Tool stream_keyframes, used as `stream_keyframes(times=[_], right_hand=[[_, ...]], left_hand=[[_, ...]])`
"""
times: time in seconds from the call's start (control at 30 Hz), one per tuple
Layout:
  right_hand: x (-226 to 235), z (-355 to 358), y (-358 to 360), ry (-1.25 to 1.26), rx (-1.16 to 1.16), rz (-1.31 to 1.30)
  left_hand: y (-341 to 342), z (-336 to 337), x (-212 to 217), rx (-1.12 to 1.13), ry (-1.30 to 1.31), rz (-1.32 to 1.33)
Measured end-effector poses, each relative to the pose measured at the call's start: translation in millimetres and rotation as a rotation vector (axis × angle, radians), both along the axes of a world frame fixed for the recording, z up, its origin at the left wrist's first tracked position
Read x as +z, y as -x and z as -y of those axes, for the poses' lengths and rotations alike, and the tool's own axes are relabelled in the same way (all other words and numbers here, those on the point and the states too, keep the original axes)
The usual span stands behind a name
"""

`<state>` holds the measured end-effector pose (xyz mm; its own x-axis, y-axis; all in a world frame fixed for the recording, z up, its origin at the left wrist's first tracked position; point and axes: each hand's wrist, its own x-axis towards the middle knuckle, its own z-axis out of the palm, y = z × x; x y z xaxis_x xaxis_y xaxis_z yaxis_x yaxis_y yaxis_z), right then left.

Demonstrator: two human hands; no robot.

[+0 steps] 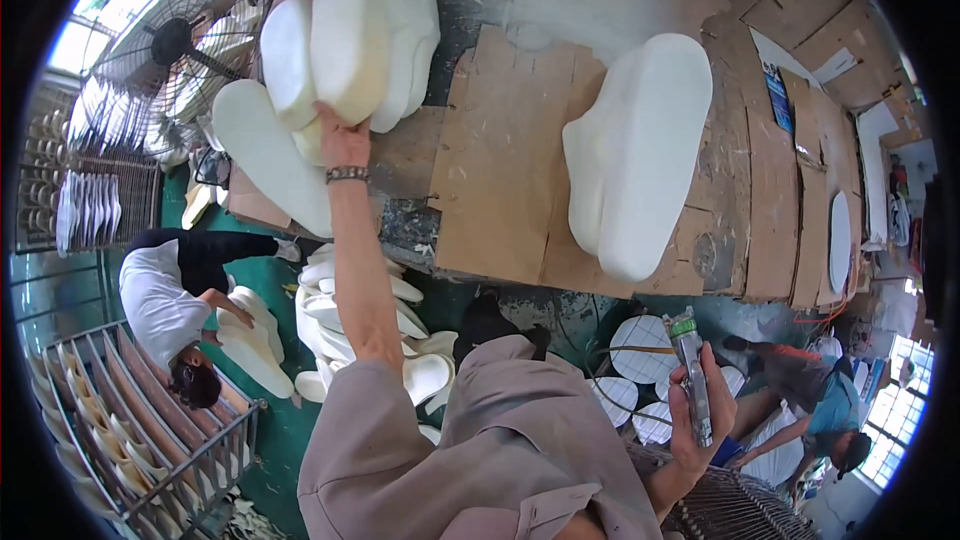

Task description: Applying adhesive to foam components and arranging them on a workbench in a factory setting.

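My left hand (343,138), a beaded band at its wrist, reaches to the far left of the bench. Its fingers close on the lower end of a white molded foam piece (350,40), in a cluster of similar rounded pieces. Some fingertips are hidden behind the foam. A flatter white pad (262,145) lies left of this hand. On the cardboard to the right rests a large white molded foam piece (645,155), apart from both hands. My right hand (700,410) is wrapped around a slim grey hand tool (690,375) with a green end, held upright below the bench edge.
Flattened cardboard (510,160) covers the bench. White pieces (340,320) are heaped on the green floor. One person (165,285) bends by a metal rack (150,420) at left; another person (835,405) is at right. A large fan (172,40) stands back left; round white discs (643,350) lie below.
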<state>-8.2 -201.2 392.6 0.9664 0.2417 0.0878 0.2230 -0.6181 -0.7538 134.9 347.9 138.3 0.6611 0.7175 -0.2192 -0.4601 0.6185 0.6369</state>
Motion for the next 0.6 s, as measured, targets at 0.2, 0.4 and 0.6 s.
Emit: stream_keyframes(times=[0.2, 0.4, 0.6], right_hand=[[-9, 1, 1, 0.061, -0.104, 0.114], [5, 22, 19, 0.052, -0.259, 0.131], [-2, 54, 50, -0.005, -0.253, 0.145]], left_hand=[[51, 73, -47, -0.15, 0.118, -0.16], [120, 231, -111, -0.797, -0.039, -0.555], [178, 278, -188, -1.408, -0.678, -0.85]])
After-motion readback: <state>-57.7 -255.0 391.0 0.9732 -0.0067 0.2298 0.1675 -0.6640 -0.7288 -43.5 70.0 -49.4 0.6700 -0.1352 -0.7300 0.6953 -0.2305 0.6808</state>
